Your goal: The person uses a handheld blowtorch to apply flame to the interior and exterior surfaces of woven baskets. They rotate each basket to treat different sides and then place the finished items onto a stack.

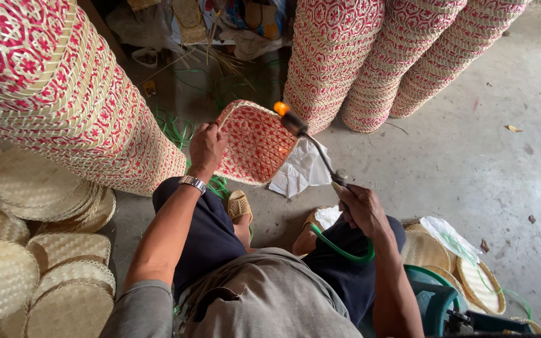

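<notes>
The left hand (206, 147) is closed on the left rim of a red-and-cream woven tray (255, 143), holding it tilted up off the floor with its patterned face turned toward the person. The right hand (359, 206) is wrapped shut around the grip of a gas torch (311, 141), whose thin tube runs up toward 11 o'clock from that hand and ends in a small orange flame (281, 108) at the tray's upper right edge. So the tray lies at about 11 o'clock from the right hand and just at 3 o'clock from the left, which is the nearer one; the flame seems to touch the rim, though the glow makes that hard to tell. A green hose (339, 249) loops from the torch grip down across the lap. No container with contents shows; instead tall stacks of like trays (70, 106) stand at 9 o'clock and more (370, 56) at 1 o'clock, with plain woven discs (39, 181) piled on the floor (471, 169) at 8 o'clock.
</notes>
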